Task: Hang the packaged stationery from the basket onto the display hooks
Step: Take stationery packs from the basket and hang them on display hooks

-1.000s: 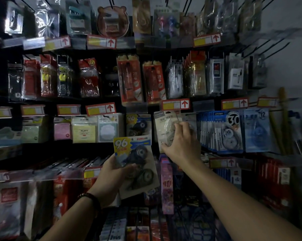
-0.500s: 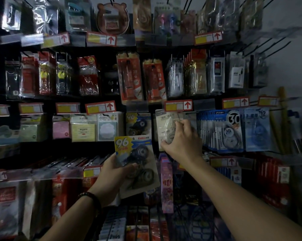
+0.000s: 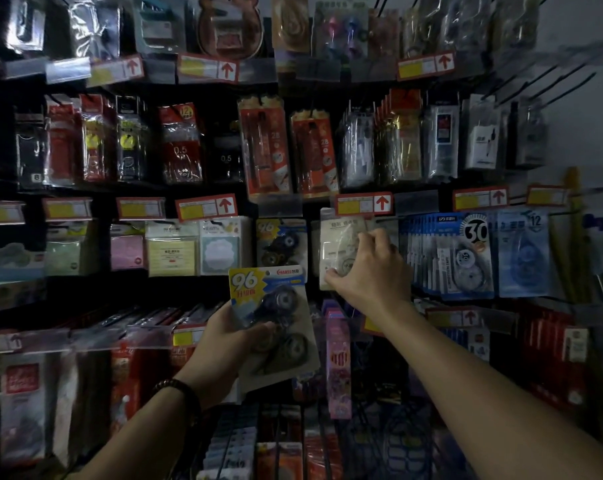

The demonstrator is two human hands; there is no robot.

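Hands: two. The left hand, lower centre of the frame, curls its fingers and thumb round one pack; the right hand, at centre, pinches another between thumb and fingertips.
Held packs: two. The 96 pack tilts in the left hand, clear of the display; the pale pack sits up in the middle row just under a price tag, and whether it is on its hook I cannot tell.
Neighbours: one hanging 96 pack just left of the pale pack; a tight stack of blue packs just right of the right hand, too many to count; one 12 pack beyond them.
Other stock: four sticky-note pads at middle left; two orange pen packs above centre.
Price tags: at least seven price tags with red arrows.
Open room: several bare hooks jut from the grey wall at upper right; elsewhere the packs hang edge to edge.
Lower edge: black wire frame at bottom centre, basket or rack I cannot tell.
Materials: flat card backs, glossy clear blisters over round tape reels, crinkled plastic sleeves in the upper rows.
Wrist: one dark beaded bracelet on the left.
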